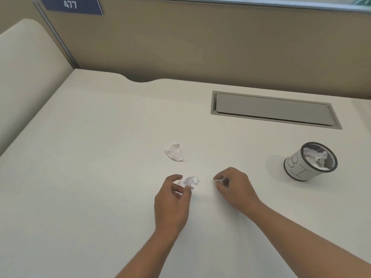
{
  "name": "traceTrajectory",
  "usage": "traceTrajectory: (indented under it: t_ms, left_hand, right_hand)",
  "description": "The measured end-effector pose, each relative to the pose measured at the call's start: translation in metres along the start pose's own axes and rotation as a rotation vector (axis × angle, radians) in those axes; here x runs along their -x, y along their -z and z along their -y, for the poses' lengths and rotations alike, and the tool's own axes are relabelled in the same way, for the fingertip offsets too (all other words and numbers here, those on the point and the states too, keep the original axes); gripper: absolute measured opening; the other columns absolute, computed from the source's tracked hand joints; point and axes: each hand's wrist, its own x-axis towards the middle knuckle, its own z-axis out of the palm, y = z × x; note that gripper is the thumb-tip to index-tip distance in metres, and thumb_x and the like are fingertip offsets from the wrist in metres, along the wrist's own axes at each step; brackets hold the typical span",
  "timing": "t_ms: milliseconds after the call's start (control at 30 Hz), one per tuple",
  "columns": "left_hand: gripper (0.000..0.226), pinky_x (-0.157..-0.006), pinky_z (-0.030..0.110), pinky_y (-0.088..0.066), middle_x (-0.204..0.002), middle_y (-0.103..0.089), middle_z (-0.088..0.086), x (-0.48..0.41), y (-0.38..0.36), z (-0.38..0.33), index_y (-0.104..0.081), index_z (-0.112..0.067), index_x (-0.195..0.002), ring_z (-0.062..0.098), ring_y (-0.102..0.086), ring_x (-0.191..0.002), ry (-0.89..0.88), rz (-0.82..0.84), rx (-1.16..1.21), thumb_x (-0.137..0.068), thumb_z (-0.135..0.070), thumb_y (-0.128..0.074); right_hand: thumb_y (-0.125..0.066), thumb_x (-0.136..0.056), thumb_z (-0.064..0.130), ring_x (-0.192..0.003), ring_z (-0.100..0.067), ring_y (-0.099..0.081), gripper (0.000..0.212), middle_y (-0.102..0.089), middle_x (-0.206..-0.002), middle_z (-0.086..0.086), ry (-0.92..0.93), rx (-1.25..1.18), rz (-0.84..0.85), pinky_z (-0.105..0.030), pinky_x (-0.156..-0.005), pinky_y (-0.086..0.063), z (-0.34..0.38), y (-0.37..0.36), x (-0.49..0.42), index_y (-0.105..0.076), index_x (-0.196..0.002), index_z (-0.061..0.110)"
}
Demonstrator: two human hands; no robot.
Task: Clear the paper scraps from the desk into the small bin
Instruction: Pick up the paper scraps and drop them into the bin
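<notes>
My left hand (172, 203) grips a crumpled white paper scrap (190, 181) between thumb and fingers, low over the white desk (90, 177). My right hand (234, 187) pinches a tiny white scrap (217, 180) at its fingertips, just right of the left hand. Another crumpled paper ball (175, 152) lies loose on the desk a little beyond both hands. The small bin (310, 161), a black mesh cup wrapped in white paper with handwritten letters, stands upright to the right with crumpled paper inside.
A grey cable-tray lid (273, 109) is set flush into the desk behind the bin. A tan partition (200, 41) runs along the back, and a cream side panel (26, 77) closes the left. A blue number plate (72, 6) hangs top left.
</notes>
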Motion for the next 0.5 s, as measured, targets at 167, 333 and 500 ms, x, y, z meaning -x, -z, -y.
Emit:
traceTrajectory:
  t_ms: [167, 333, 500]
  left_hand:
    - [0.018, -0.065, 0.017, -0.046, -0.065, -0.059, -0.015, 0.015, -0.006, -0.002, -0.069, -0.031, -0.102, 0.000, -0.052, -0.056, -0.046, 0.040, 0.069, -0.093, -0.017, -0.060]
    - [0.009, -0.065, 0.018, -0.046, -0.081, -0.071, -0.007, 0.020, -0.015, -0.004, -0.072, -0.028, -0.092, 0.001, -0.060, -0.065, -0.004, 0.069, 0.099, -0.090, -0.021, -0.067]
    - [0.006, -0.072, 0.026, -0.055, -0.081, -0.075, -0.007, 0.024, -0.029, -0.012, -0.074, -0.025, -0.091, 0.009, -0.068, -0.075, 0.025, 0.102, 0.119, -0.088, -0.028, -0.071]
  right_hand:
    - [-0.068, -0.087, 0.014, -0.066, 0.004, -0.059, 0.012, -0.067, -0.084, 0.011, -0.093, -0.230, -0.071, -0.005, -0.055, -0.044, 0.006, 0.014, 0.023, -0.073, -0.090, 0.024]
    - [-0.069, -0.087, 0.014, -0.069, -0.021, -0.068, 0.015, -0.072, -0.073, -0.009, -0.123, -0.405, -0.059, -0.019, -0.059, -0.048, 0.016, 0.023, 0.043, -0.075, -0.085, 0.027]
    - [-0.070, -0.085, 0.010, -0.073, -0.013, -0.073, 0.016, -0.075, -0.076, -0.006, -0.164, -0.587, -0.048, -0.030, -0.071, -0.053, 0.025, 0.037, 0.060, -0.077, -0.083, 0.024]
